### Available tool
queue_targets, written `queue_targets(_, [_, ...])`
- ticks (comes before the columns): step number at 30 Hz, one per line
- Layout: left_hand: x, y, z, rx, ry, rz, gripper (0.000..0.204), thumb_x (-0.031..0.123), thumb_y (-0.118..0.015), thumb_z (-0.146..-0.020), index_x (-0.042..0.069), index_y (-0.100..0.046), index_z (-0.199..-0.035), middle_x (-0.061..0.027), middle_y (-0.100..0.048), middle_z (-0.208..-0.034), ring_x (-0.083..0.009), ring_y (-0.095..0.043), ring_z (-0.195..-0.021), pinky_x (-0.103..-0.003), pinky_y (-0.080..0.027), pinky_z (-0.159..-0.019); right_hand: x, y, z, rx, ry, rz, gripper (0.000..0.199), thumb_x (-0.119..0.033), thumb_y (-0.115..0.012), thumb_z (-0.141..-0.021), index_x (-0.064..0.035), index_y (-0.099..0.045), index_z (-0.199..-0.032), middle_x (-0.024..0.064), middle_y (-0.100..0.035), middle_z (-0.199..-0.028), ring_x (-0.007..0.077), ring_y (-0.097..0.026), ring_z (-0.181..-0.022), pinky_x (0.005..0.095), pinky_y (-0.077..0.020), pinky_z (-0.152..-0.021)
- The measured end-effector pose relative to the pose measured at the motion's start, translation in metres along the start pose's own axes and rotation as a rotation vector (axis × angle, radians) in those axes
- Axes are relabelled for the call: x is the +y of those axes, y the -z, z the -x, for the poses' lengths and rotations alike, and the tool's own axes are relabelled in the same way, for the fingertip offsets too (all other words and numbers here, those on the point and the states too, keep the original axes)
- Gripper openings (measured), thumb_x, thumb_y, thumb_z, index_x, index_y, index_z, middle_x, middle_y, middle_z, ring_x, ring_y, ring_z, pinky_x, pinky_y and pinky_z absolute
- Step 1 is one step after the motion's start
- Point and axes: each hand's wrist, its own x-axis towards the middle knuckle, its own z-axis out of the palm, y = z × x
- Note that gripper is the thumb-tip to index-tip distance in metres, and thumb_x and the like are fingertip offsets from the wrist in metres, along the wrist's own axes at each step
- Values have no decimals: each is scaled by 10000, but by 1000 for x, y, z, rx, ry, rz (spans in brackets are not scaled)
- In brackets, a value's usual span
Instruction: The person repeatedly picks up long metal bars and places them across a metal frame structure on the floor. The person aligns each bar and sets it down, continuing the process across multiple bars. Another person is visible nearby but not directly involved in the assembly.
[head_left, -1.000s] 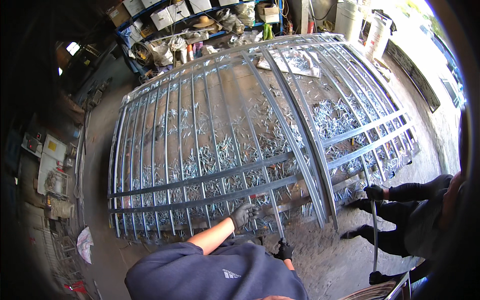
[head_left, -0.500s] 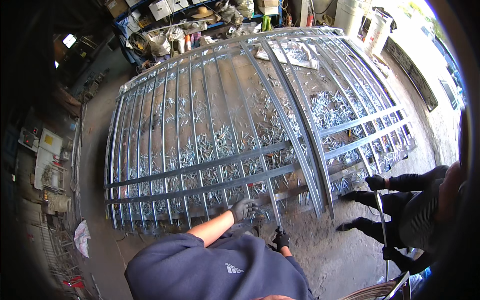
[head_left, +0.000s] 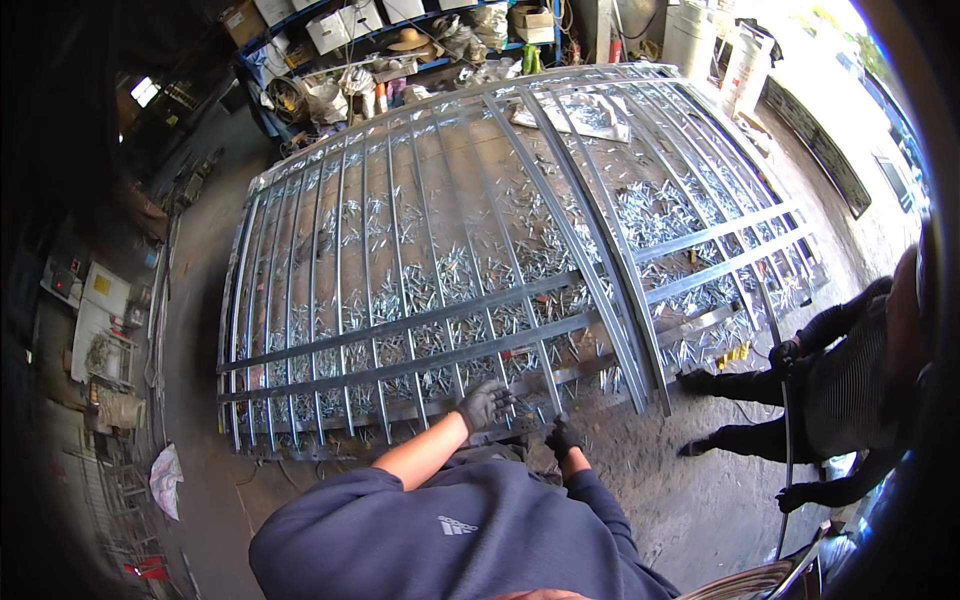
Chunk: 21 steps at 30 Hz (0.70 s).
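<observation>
My left hand (head_left: 484,405), in a dark grey glove, reaches over the near edge of a large metal grille with its fingers apart, beside the near end of one slim bar. To its right, my right hand (head_left: 565,437), in a black glove, is closed at the near end of another long metal bar (head_left: 549,378). That bar passes under two flat cross strips (head_left: 430,370) running left to right. Both hands are low at the grille's front; the right fingers are partly hidden. Many short shiny metal pieces (head_left: 440,285) lie scattered beneath the bars.
At the right a co-worker in dark clothes (head_left: 850,400) holds a long bar (head_left: 787,440). Several wider channels (head_left: 600,255) cross the grille. A loaded shelf (head_left: 400,40) stands behind, with white drums (head_left: 745,70) at the far right. A crumpled bag (head_left: 166,480) lies on the left floor.
My right hand has moved forward with the bar, whose end sits closer to the grille's edge. My left hand has shifted slightly forward. The co-worker's bar has swung its far end to the grille.
</observation>
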Motion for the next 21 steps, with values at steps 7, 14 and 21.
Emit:
queue_targets(7, [-9,43,31,-99,-3,120,281,294,-565,-951,24,-628,-994,-107,-693,-945,-233,-686,-879,-355,-578,-751,-89,-4,-53,131,33,-14,133,-213,-649,-859,-108,-568,-842,61,-528,-645,187,-500,-529,386,-397,-422])
queue_targets(14, [-31,71,50,156,-114,407,250,255,-579,-943,55,-594,-1094,-94,-674,-1024,-283,-663,-964,-458,-571,-837,-90,113,-25,465,-197,-1565,193,-274,-595,-933,-108,-621,-1028,118,-695,-1003,306,-665,-1021,456,-546,-884])
queue_targets(21, [-45,73,28,104,22,337,216,241,-555,-949,64,-642,-1037,-57,-701,-959,-225,-679,-923,-427,-565,-829,-74,166,-18,505,-21,-1741,324,-413,-640,-914,-126,-655,-1063,105,-710,-1056,308,-687,-988,470,-575,-820])
